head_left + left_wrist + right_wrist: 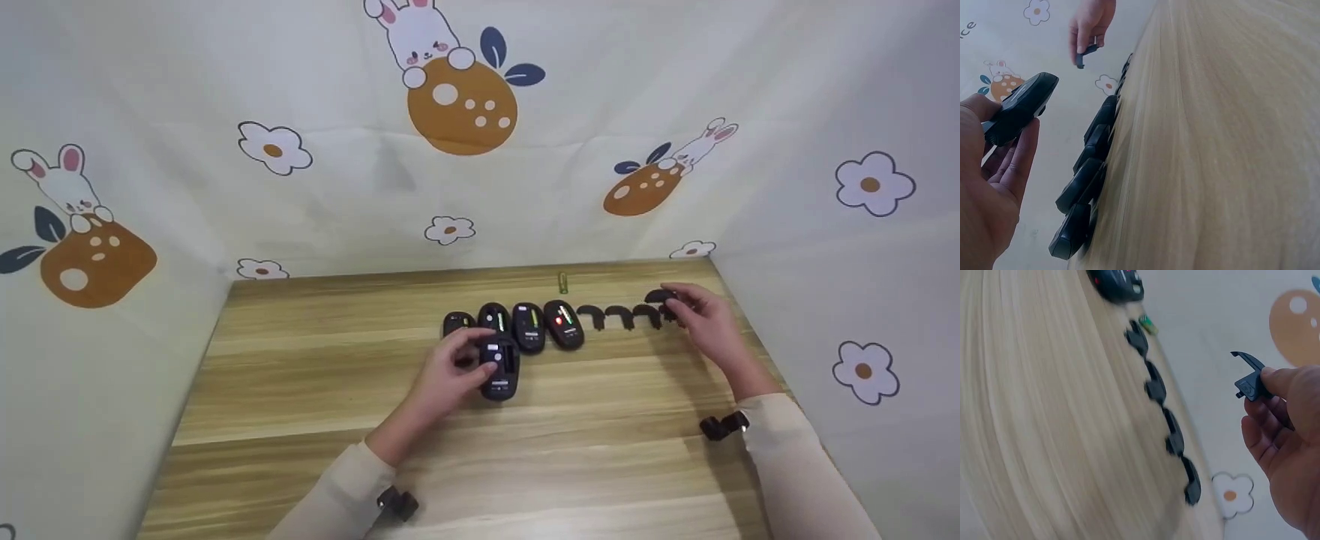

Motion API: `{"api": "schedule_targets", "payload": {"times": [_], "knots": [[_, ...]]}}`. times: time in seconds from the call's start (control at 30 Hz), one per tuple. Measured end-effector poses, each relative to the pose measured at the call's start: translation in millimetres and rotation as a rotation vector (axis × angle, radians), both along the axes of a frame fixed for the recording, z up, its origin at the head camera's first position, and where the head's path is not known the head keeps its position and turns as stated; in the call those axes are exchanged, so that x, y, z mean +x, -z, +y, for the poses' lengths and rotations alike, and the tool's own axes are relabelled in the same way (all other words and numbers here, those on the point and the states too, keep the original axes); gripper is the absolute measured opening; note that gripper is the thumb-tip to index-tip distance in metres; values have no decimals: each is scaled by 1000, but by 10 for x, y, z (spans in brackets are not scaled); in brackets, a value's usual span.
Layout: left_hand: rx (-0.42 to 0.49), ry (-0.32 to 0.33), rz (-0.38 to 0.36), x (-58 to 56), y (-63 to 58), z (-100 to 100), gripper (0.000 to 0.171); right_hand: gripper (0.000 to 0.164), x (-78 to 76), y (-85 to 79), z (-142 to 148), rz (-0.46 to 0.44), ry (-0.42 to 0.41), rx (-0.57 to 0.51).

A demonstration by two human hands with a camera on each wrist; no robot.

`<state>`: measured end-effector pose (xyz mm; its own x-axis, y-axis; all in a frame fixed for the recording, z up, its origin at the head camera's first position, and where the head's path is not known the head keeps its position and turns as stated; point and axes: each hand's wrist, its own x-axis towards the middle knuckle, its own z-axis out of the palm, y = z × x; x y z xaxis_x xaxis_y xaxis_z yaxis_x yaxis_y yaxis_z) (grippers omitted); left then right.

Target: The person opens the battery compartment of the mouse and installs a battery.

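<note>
My left hand (444, 373) grips a black computer mouse (498, 381) by its sides, underside facing up, with a dark open battery slot. In the left wrist view this mouse (1026, 104) is held up off the table between thumb and fingers. Off at the right, my right hand (703, 321) pinches a black curved battery cover (1251, 385) between thumb and fingertips, raised above the table. Below it several similar battery covers (619, 316) lie in a row. Behind the held mouse, several black mice (529, 337) lie bottom up side by side, batteries showing in some.
A green battery (562, 283) lies near the back edge of the wooden table (315, 390), behind the rightmost mouse (568, 335), which shows a red light. Patterned cloth walls (337, 202) stand around the table at the back and both sides.
</note>
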<state>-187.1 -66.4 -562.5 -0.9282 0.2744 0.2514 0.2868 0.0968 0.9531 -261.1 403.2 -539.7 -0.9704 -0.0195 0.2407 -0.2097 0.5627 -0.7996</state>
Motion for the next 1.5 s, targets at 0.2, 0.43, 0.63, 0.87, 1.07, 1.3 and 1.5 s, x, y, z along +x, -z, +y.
{"api": "schedule_targets", "payload": {"times": [0.2,0.43,0.63,0.87,1.07,1.3,1.5], "knots": [[-1,-9,-6,4,-21,7,45,34,-24,0,275,-43,42,54],[-16,-22,4,11,-31,-1,45,35,-69,28,500,-49,90,121],[-13,-23,4,11,-31,-5,46,39,-130,128,650,-134,123,147],[-7,-21,-1,7,-25,-5,45,39,-193,283,725,-173,196,164],[-7,-14,4,5,-24,-6,45,40,-225,350,716,-240,229,196],[-13,-12,13,10,-26,-23,46,40,-270,367,693,-218,145,330],[-17,-5,-9,5,-23,-21,47,37,-278,417,715,-164,130,383]]}}
